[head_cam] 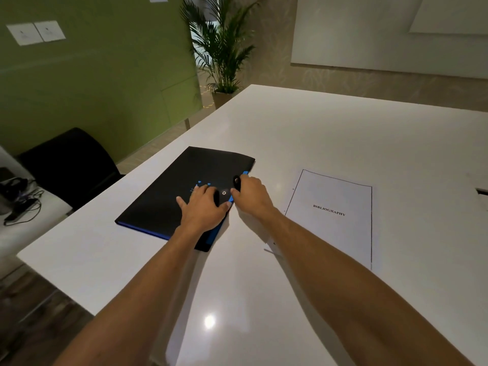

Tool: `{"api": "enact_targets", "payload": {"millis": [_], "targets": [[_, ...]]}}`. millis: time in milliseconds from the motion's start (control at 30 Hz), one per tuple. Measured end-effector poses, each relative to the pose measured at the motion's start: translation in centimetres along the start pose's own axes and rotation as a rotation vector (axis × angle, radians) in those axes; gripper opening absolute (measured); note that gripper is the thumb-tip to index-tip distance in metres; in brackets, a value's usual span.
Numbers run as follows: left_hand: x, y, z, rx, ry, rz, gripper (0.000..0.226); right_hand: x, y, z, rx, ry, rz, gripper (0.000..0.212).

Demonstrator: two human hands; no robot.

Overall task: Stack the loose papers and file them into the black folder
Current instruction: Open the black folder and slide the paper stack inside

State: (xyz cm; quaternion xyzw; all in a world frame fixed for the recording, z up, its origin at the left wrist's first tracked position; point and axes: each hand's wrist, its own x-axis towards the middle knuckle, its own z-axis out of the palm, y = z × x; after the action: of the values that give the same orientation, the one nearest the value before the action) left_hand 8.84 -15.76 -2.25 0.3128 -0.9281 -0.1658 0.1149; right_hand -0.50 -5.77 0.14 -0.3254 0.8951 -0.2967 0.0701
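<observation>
Now one black folder point(169, 191) lies flat and closed on the white counter point(317, 133). It has a blue edge along its near side and its right side. One stack of papers point(335, 220) lies on the counter too, to the right of the folder, a little apart from it. The top sheet says BIBLIOGRAPHY and has a thin black line round it. How many sheets are in the stack cannot be told. A small white corner pokes out near the stack's near left corner.

Two bare hands reach over the folder's right side. The left hand point(203, 207) lies flat on the folder cover, with its fingers point(182, 202) spread apart and pressing down. It grips nothing. The right hand point(250, 194) is at the folder's right edge. Its fingers are curled together around one small black strap tab point(236, 182), which sticks up from the fist. One round snap button point(224, 192) sits on the folder cover between the two hands, just beside the fingertips of both.

Away from the folder there are more things. One black chair point(68, 165) stands to its left, past the counter edge. One green plant point(224, 43) in a pot stands far behind the folder. Some dark cables point(23, 207) lie on a side desk, left of the chair.
</observation>
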Motion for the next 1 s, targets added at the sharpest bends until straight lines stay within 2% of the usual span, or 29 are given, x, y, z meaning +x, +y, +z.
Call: {"api": "enact_targets", "payload": {"millis": [100,267,400,567,733,867,1000], "targets": [[0.7,0.6,-0.8,-0.028,-0.056,0.030,0.045,0.4,0.3,-0.9,0.113,0.057,0.086,0.028],[1.7,3.0,-1.7,-0.077,-0.191,0.054,0.074,0.8,2.2,-2.6,0.420,0.194,0.212,0.013],[2.0,5.4,-1.8,-0.193,-0.179,0.114,0.072,0.8,4.1,-3.9,0.676,0.286,0.279,0.010],[2.3,8.0,-1.4,-0.266,-0.182,0.169,0.064,0.3,5.8,-5.6,0.992,0.305,0.356,0.009],[2.5,10.0,-1.1,-0.250,-0.152,0.236,0.058,-0.2,7.2,-6.4,1.039,0.329,0.365,0.010],[2.1,12.0,-1.1,0.046,-0.071,0.450,0.042,-0.3,7.6,-6.2,0.903,0.354,0.366,0.012],[2.3,13.5,-1.7,0.221,0.023,0.496,0.032,-0.6,7.8,-6.1,0.863,0.375,0.375,0.011]]}}
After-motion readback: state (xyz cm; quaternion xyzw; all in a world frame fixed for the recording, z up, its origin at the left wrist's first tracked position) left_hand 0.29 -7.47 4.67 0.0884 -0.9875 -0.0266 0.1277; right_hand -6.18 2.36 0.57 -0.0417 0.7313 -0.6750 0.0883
